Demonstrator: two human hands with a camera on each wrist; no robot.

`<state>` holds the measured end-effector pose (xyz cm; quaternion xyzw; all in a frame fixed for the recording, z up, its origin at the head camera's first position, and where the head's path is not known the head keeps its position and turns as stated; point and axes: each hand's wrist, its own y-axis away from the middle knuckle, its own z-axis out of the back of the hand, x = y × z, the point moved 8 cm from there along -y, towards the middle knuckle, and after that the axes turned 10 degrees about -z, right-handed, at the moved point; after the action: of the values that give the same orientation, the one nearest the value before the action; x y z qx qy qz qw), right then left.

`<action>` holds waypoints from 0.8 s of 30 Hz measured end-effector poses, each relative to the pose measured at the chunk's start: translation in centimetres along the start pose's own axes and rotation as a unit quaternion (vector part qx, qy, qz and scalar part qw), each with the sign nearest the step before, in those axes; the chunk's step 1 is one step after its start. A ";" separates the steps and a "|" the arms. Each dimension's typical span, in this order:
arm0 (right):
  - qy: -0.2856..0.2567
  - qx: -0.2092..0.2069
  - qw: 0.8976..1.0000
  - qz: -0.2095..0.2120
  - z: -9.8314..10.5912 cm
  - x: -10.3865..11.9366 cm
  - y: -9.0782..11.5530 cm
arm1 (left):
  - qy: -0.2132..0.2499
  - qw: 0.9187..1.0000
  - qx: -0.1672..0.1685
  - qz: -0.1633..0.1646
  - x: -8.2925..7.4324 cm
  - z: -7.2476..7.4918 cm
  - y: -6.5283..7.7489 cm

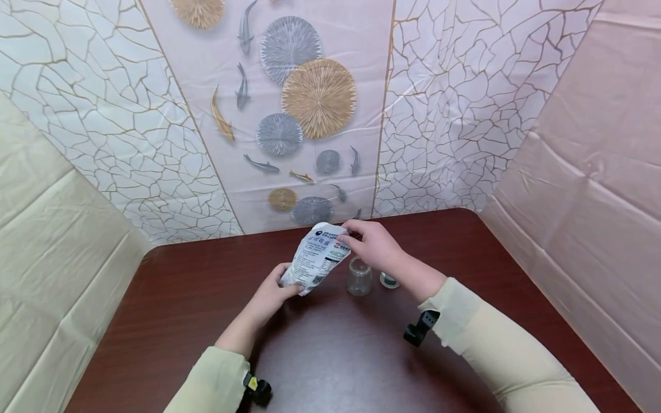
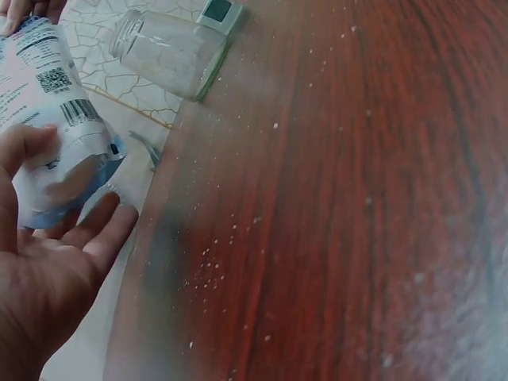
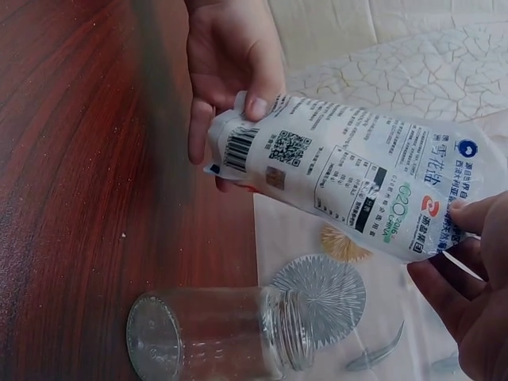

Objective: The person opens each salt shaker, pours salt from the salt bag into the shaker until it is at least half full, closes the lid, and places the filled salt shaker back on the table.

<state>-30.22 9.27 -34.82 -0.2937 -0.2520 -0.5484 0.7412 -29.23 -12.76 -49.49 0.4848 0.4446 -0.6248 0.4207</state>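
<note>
A white printed plastic bag of salt [image 1: 316,258] is held tilted above the table, its upper end leaning right. My left hand [image 1: 269,295] holds the lower end, with the thumb on the printed face in the right wrist view. At the upper corner, my right hand [image 1: 376,246] pinches the bag between thumb and fingers. An uncapped clear glass jar [image 1: 359,278] stands upright just right of the bag. The right wrist view shows the glass jar [image 3: 214,333] with a threaded neck and nothing visible inside.
Beside the jar, partly behind the right forearm, lies a small white item with a dark green face [image 1: 389,280]. Small white grains [image 2: 210,266] are scattered on the dark red wooden table [image 1: 330,355]. Patterned cloth [image 1: 439,126] hangs behind the table, with plain cloth at both sides.
</note>
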 end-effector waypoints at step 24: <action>-0.027 -0.025 0.998 -0.044 0.7 -3.6 0.6 | 0.195 0.981 -0.013 0.008 -0.6 -0.9 0.4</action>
<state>-30.68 12.28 -36.97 -0.3158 -0.2709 -0.5784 0.7017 -28.55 -11.93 -49.09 0.5954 0.5222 -0.5089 0.3373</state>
